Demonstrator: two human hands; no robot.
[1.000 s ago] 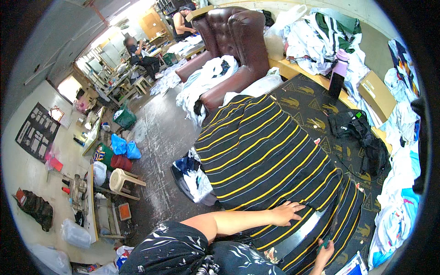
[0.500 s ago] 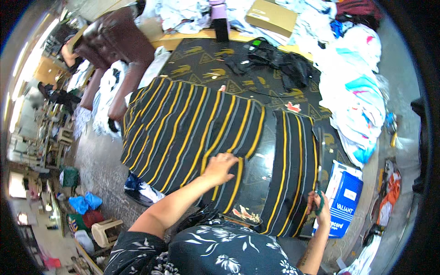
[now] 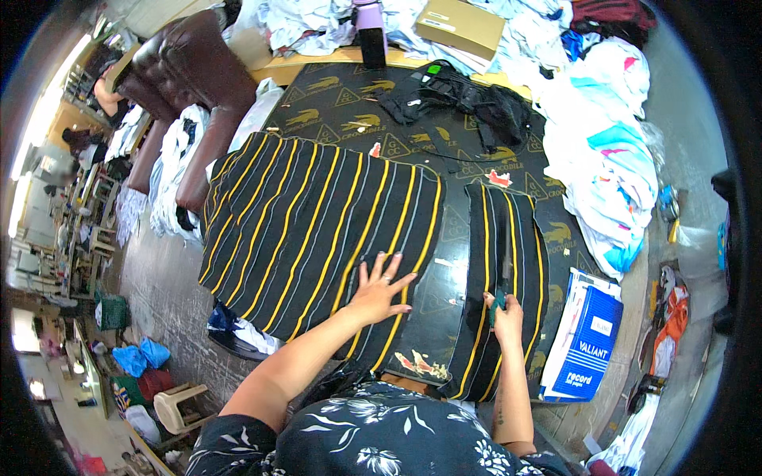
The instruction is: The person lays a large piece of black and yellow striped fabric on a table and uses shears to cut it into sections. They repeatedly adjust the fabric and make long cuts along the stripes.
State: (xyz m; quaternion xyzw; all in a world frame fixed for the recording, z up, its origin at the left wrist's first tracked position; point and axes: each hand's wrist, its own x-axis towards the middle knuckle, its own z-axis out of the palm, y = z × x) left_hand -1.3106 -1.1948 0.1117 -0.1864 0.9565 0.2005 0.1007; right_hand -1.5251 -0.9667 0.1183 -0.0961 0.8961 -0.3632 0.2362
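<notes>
Black fabric with yellow and grey stripes (image 3: 302, 230) lies on a dark, patterned work surface (image 3: 317, 87). A separate narrower striped piece (image 3: 480, 238) lies to the right, with bare surface between the two. My left hand (image 3: 377, 293) rests open on the larger piece near its right part, fingers spread. My right hand (image 3: 504, 313) grips dark green-handled scissors (image 3: 500, 300) over the narrower piece, their blades pointing away from me along the stripes. Whether the blades touch the cloth I cannot tell.
Blue-covered books (image 3: 583, 349) sit at the right edge. A black bag (image 3: 468, 111), a lilac bottle (image 3: 369, 36), a cardboard box (image 3: 459, 28) and white cloth piles (image 3: 595, 159) lie around the back. Left: brown armchair (image 3: 186, 67), plastic stool (image 3: 178, 408), co-worker (image 3: 107, 91).
The view has swung right and downward. My right hand has moved left with the scissors, from the narrow piece's right edge onto its middle. My left hand's fingers are more spread.
</notes>
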